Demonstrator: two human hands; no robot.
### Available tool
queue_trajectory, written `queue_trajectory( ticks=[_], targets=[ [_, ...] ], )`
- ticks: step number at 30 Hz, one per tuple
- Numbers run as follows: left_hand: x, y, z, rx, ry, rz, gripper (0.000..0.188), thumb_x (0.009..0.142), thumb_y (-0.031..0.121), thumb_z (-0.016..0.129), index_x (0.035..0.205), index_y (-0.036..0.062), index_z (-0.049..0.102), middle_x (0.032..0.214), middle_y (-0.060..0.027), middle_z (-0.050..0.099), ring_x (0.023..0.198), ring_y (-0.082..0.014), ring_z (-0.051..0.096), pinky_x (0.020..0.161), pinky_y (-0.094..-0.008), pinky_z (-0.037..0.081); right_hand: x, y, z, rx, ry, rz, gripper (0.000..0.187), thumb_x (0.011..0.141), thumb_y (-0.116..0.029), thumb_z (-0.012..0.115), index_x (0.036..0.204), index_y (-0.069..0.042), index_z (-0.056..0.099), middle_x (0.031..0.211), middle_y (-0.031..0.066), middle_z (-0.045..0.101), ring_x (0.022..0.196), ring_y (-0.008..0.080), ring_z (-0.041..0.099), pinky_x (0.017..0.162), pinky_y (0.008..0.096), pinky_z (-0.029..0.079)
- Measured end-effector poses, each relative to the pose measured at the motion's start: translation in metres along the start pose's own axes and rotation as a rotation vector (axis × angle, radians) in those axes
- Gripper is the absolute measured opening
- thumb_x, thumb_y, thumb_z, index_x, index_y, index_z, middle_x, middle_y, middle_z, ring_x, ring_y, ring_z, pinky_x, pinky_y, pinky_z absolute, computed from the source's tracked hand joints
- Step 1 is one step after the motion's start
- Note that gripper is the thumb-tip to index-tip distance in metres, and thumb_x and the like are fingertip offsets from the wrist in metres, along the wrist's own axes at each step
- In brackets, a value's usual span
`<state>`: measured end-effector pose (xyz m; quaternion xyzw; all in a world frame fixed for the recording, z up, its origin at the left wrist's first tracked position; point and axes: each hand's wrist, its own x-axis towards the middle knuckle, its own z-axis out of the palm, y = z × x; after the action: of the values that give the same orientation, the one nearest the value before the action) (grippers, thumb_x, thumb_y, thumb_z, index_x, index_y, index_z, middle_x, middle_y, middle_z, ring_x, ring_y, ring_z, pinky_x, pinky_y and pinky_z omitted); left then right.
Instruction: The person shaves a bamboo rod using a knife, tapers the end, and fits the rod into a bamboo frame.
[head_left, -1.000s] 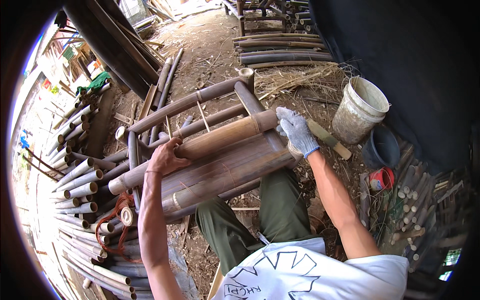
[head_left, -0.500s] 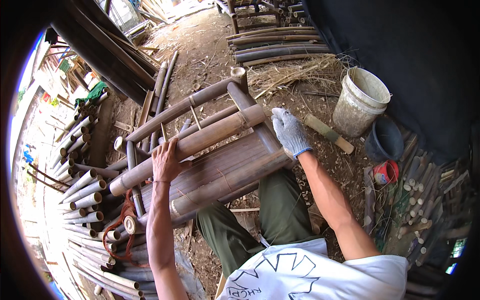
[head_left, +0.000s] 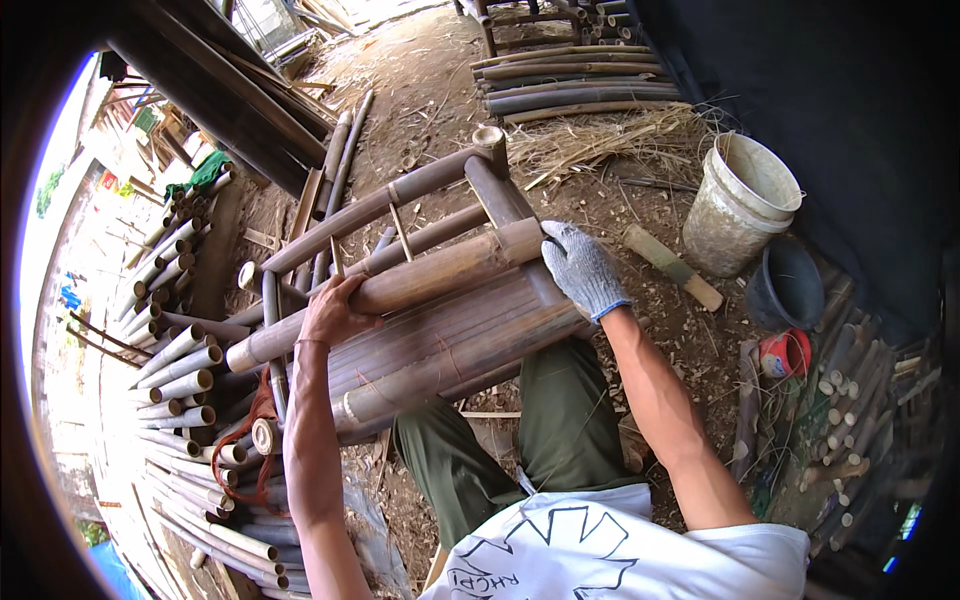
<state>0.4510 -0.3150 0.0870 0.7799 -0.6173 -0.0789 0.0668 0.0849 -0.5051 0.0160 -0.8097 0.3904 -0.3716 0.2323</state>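
Observation:
A thick brown bamboo pole (head_left: 430, 285) lies slantwise across a bamboo bench frame (head_left: 425, 180), above its slatted panel (head_left: 450, 345). My bare left hand (head_left: 335, 312) is wrapped over the pole toward its left end, with the thumb on the near side. On my right hand (head_left: 582, 270) is a grey knit glove with a blue cuff. Its fingers are held together and bent against the pole's right end; the contact is partly hidden by the glove. The frame's near rail rests over or close against my knees.
Cut bamboo poles (head_left: 185, 385) are heaped at the left, with a reddish cord (head_left: 262, 405) near the frame. To the right stand a dirty white bucket (head_left: 735, 205), a dark bucket (head_left: 785, 283) and a red container (head_left: 785, 353). A short split bamboo piece (head_left: 672, 266) lies on the ground.
My right hand has moved left onto the pole's end, from which it was slightly apart. The pole's right end has come a little nearer to me; my left hand keeps its hold.

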Motion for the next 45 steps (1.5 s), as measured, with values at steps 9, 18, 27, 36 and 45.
queue_trajectory(
  ticks=[9, 18, 27, 36, 45],
  targets=[
    [-0.011, 0.016, 0.015, 0.1, 0.134, -0.068, 0.103, 0.057, 0.04, 0.09, 0.146, 0.017, 0.045, 0.138, -0.0115, 0.051, 0.134, -0.0312, 0.043, 0.115, -0.0476, 0.028, 0.001, 0.0, -0.007, -0.139, -0.05, -0.069, 0.04, 0.096, -0.025, 0.054, 0.126, -0.001, 0.062, 0.126, 0.0212, 0.064, 0.117, 0.0351, 0.061, 0.101, 0.0427, 0.048],
    [-0.035, 0.024, 0.07, 0.122, 0.674, -0.041, 0.09, 0.065, 0.038, 0.087, 0.141, 0.0133, 0.047, 0.136, -0.0091, 0.049, 0.135, -0.0282, 0.042, 0.116, -0.0616, 0.019, 0.001, -0.002, -0.007, -0.114, -0.169, -0.049, 0.053, 0.096, -0.021, 0.056, 0.143, 0.002, 0.048, 0.142, 0.0233, 0.053, 0.132, 0.0342, 0.051, 0.113, 0.0389, 0.037],
    [-0.04, 0.015, 0.087, 0.131, 0.745, -0.014, 0.085, 0.068, 0.042, 0.084, 0.14, 0.0139, 0.049, 0.138, -0.006, 0.048, 0.138, -0.0245, 0.039, 0.114, -0.0676, 0.016, 0.006, 0.008, -0.003, -0.246, -0.208, -0.025, 0.05, 0.1, -0.024, 0.054, 0.141, 0.005, 0.048, 0.141, 0.0243, 0.053, 0.132, 0.0353, 0.05, 0.113, 0.0393, 0.037],
    [-0.04, 0.015, 0.084, 0.079, 0.754, -0.047, 0.081, 0.067, 0.041, 0.084, 0.137, 0.0172, 0.052, 0.133, -0.0061, 0.05, 0.136, -0.0247, 0.04, 0.114, -0.0679, 0.016, 0.003, 0.025, -0.003, -0.32, -0.205, -0.08, 0.048, 0.1, -0.022, 0.053, 0.14, 0.006, 0.049, 0.14, 0.0255, 0.053, 0.132, 0.0358, 0.051, 0.113, 0.0396, 0.037],
    [-0.046, 0.01, 0.077, 0.126, 0.748, -0.094, 0.08, 0.065, 0.038, 0.087, 0.136, 0.0196, 0.054, 0.133, -0.0024, 0.054, 0.131, -0.023, 0.045, 0.112, -0.0596, 0.02, 0.006, -0.012, 0.004, -0.236, -0.112, -0.11, 0.044, 0.095, -0.017, 0.052, 0.134, 0.004, 0.055, 0.134, 0.0245, 0.058, 0.128, 0.036, 0.053, 0.112, 0.04, 0.039]
  ],
)
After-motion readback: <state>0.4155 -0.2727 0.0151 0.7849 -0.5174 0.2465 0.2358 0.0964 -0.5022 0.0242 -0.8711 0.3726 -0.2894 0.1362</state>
